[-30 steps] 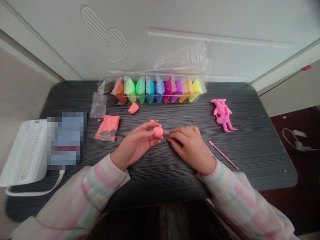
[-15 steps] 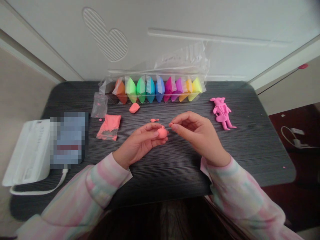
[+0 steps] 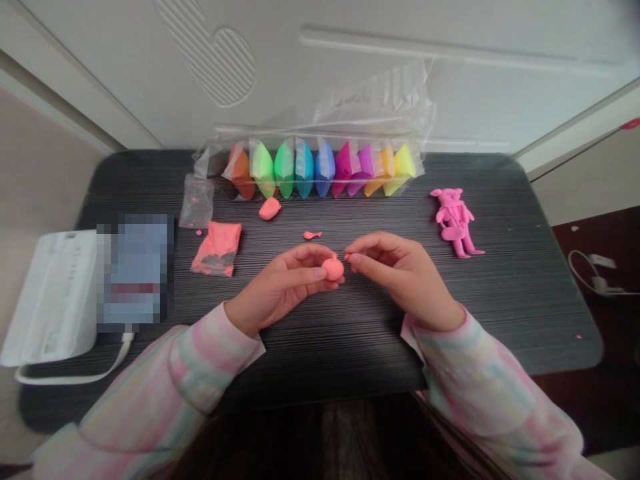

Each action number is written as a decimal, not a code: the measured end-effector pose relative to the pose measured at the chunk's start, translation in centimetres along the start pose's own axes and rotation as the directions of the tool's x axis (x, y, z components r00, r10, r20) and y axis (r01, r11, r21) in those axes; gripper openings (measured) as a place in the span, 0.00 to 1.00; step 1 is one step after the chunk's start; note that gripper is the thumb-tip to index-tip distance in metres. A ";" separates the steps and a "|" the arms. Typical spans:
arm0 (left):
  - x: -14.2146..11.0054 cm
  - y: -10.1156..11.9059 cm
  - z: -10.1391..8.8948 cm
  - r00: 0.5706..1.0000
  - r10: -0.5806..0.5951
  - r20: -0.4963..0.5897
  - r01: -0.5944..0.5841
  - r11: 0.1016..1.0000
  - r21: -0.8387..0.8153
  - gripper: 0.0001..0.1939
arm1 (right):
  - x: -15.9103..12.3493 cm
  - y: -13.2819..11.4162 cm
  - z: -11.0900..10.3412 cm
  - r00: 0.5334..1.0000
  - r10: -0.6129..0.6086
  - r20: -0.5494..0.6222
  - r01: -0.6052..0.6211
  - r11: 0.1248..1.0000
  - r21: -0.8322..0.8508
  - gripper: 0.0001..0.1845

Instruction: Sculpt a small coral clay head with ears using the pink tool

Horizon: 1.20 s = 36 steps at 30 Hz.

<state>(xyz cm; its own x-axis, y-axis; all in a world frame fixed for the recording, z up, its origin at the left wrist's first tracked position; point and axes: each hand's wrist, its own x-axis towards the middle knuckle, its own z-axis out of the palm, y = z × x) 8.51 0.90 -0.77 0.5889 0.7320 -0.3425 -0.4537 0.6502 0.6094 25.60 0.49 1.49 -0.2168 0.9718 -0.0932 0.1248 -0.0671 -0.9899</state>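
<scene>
My left hand (image 3: 285,283) pinches a small salmon-pink clay ball (image 3: 333,269) between thumb and fingers, just above the dark table (image 3: 525,293). My right hand (image 3: 400,273) is closed in a pinch on a tiny salmon clay bit (image 3: 347,256), held right against the top of the ball. A small flat salmon clay piece (image 3: 312,235) lies on the table just beyond the hands.
A clear bag with a row of coloured clay packs (image 3: 320,170) stands at the back. A salmon clay lump (image 3: 269,209), an opened salmon pack (image 3: 217,248) and an empty bag (image 3: 197,201) lie left. A pink clay figure (image 3: 456,220) lies right. A white device (image 3: 53,293) sits far left.
My right hand lifted off the table, pinched a tiny clay bit and brought it to the ball in my left hand. The pink stick tool is hidden now.
</scene>
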 end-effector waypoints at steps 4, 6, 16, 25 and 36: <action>0.0 0.0 0.1 1.000 -0.003 0.009 0.003 1.000 0.018 0.10 | 0.0 0.1 0.1 0.999 0.001 0.039 -0.002 1.000 0.008 0.04; 0.0 0.0 0.1 1.000 -0.006 0.016 0.005 1.000 0.023 0.09 | -0.1 0.1 0.1 0.998 0.004 0.056 -0.004 1.000 0.010 0.04; 0.0 0.0 0.1 1.000 -0.011 0.029 0.010 1.000 0.023 0.09 | -0.3 -0.1 0.0 0.999 -0.020 0.039 0.024 0.995 -0.097 0.04; 0.0 0.0 0.0 1.000 -0.020 0.013 0.019 0.999 0.045 0.09 | -0.4 -0.2 0.0 0.998 -0.052 0.040 0.059 0.973 -0.223 0.04; 0.0 0.0 0.1 0.999 -0.038 0.019 0.038 0.999 -0.005 0.10 | -0.5 0.0 0.0 0.999 0.004 0.039 -0.003 1.000 -0.021 0.09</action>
<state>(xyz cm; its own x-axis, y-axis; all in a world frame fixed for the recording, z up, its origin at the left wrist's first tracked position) 8.55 0.85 -0.70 0.6180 0.7028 -0.3522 -0.4341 0.6786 0.5925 25.72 0.02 1.55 -0.2544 0.9618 -0.1011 0.1455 -0.0653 -0.9872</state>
